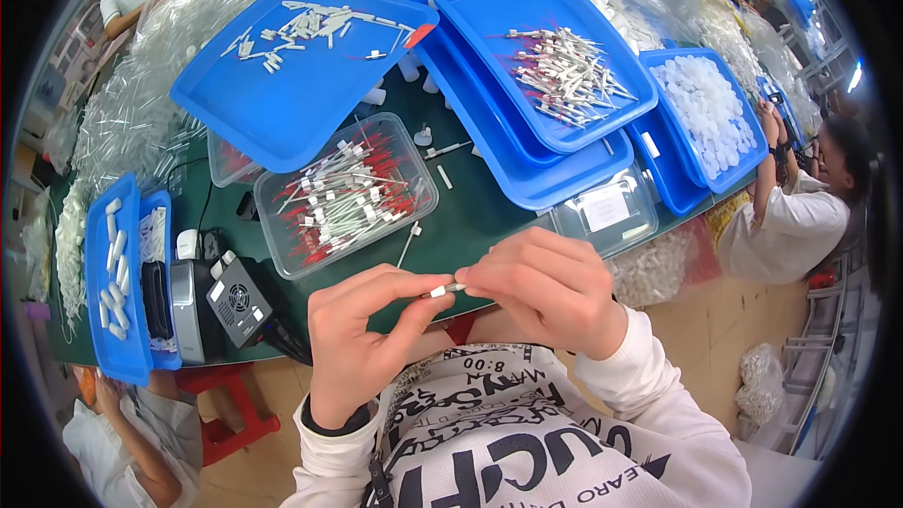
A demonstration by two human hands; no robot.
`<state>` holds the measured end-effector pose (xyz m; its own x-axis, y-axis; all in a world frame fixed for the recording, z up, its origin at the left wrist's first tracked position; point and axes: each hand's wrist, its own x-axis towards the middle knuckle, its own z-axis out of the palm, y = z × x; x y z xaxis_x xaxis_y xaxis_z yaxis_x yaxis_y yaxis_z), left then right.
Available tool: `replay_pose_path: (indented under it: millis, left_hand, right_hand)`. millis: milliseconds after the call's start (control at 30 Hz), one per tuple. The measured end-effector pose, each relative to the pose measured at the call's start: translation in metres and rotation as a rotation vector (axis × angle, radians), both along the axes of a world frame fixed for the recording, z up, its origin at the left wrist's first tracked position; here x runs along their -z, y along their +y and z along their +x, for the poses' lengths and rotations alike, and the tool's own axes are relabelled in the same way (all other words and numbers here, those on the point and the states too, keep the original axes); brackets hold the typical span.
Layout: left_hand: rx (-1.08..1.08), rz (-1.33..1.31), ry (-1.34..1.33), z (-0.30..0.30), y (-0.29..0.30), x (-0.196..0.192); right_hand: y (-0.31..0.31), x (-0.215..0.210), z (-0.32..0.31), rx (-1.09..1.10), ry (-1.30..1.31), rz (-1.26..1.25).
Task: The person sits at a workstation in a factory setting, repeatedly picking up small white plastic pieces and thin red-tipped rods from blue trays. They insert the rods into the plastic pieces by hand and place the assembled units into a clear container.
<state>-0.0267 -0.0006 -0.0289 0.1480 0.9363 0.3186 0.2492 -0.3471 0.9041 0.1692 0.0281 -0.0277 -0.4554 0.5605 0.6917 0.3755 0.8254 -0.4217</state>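
Above my lap, just off the table's front edge, my two hands meet fingertip to fingertip. My left hand [362, 334] pinches a small thin part with a white sleeve [439, 292] between thumb and forefinger. The right end of that part is gripped by the fingertips of my right hand [550, 287], which hide much of it. Beyond my hands stands a clear plastic box [414, 212] full of thin rods with white blocks and red ends [348, 193]. One similar rod [409, 243] lies on the green table beside the box.
Blue trays hold white pieces [310, 28], red-ended sticks [569, 75] and white caps [705, 108]. A clear lidded box [607, 212] sits at right. A black device with a fan [240, 301] and blue trays of white tubes [115, 273] stand at left. Other people sit nearby.
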Motion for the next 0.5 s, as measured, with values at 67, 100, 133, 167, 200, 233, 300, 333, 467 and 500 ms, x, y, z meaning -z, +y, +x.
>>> replay_pose_path:
  millis: [67, 100, 133, 167, 200, 233, 300, 333, 467, 500]
  left_hand:
    - [0.005, 0.000, 0.005, -0.0010, 0.0003, 0.0011]
    - [0.008, 0.000, 0.008, -0.0011, 0.0007, 0.0014]
    - [0.012, 0.009, 0.010, -0.0008, 0.0011, 0.0013]
    - [0.017, 0.018, 0.013, -0.0003, 0.0016, 0.0010]
    - [0.022, 0.027, 0.015, 0.0000, 0.0019, 0.0011]
    - [0.019, 0.027, 0.007, 0.0004, 0.0021, 0.0012]
    - [0.012, 0.028, -0.009, 0.0012, 0.0022, 0.0017]
    - [0.014, 0.014, -0.007, 0.0008, 0.0021, 0.0017]
    - [0.019, -0.032, 0.007, -0.0026, 0.0014, -0.0010]
    - [0.022, -0.042, 0.012, -0.0021, 0.0015, -0.0016]
  right_hand:
    - [0.0000, 0.0024, -0.0004, -0.011, 0.021, -0.013]
    - [0.0005, 0.0029, -0.0005, -0.018, 0.031, -0.022]
    - [0.0008, 0.0033, -0.0003, -0.026, 0.041, -0.032]
    - [0.0010, 0.0036, 0.0003, -0.030, 0.058, -0.058]
    - [0.0012, 0.0041, 0.0008, -0.035, 0.076, -0.085]
    - [0.0012, 0.0042, 0.0012, -0.039, 0.094, -0.111]
    - [-0.0005, 0.0027, 0.0008, -0.042, 0.095, -0.171]
    - [-0.0012, 0.0016, 0.0005, -0.045, 0.095, -0.200]
    - [-0.0023, -0.0003, -0.0018, -0.031, 0.067, -0.208]
    - [-0.0026, 0.0001, -0.0012, -0.029, 0.063, -0.209]
